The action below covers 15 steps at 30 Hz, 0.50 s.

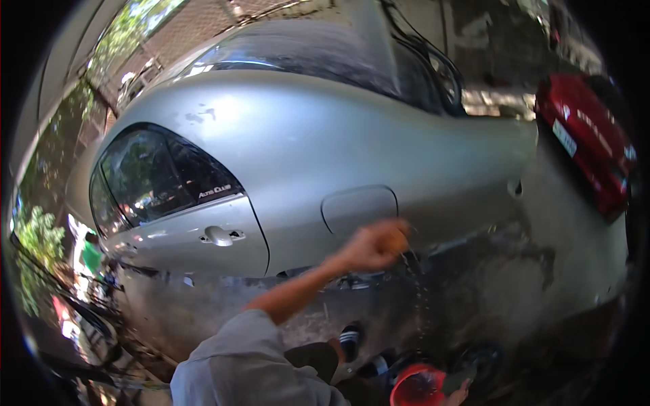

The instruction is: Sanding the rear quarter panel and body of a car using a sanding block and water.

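Note:
My left hand [371, 249] is closed around a small orange sponge [398, 239], though motion blurs it. Water drops fall from it. The hand appears in front of the silver car's rear side [298, 142], just below the fuel flap [360, 206]; whether it touches the paint I cannot tell. At the lower edge, my right hand [458, 394] grips the side of a red bucket [404, 387], its fingers only partly showing. A flat dark grey piece [459, 380] lies between that hand and the bucket; its kind is unclear.
The car's door handle [218, 235] and dark side window [145, 176] are to the left. A red car [586, 139] stands at the far right. My foot in a striped slipper [351, 340] is on the wet ground [305, 314]. Leafy plants [39, 247] grow at left.

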### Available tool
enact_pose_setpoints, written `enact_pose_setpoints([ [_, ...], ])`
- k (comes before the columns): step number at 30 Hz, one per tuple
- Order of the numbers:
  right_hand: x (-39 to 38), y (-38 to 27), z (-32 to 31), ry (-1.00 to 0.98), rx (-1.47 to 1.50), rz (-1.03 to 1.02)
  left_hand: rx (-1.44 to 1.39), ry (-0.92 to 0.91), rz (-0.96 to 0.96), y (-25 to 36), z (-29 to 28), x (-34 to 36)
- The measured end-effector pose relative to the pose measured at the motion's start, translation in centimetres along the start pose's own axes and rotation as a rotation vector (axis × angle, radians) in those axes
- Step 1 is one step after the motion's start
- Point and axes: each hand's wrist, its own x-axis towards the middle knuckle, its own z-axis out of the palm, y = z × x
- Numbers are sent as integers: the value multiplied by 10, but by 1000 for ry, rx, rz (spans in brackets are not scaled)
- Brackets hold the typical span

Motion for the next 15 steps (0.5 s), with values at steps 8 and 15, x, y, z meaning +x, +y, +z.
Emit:
enact_pose_setpoints([
  [8, -94, -243, 260, -372, -145, -1103, 1286, 1081, 236, 33, -390, 41],
  [15, -255, -408, 479, -589, -188, -2142, 1196, 873, 111, 56, -415, 102],
])
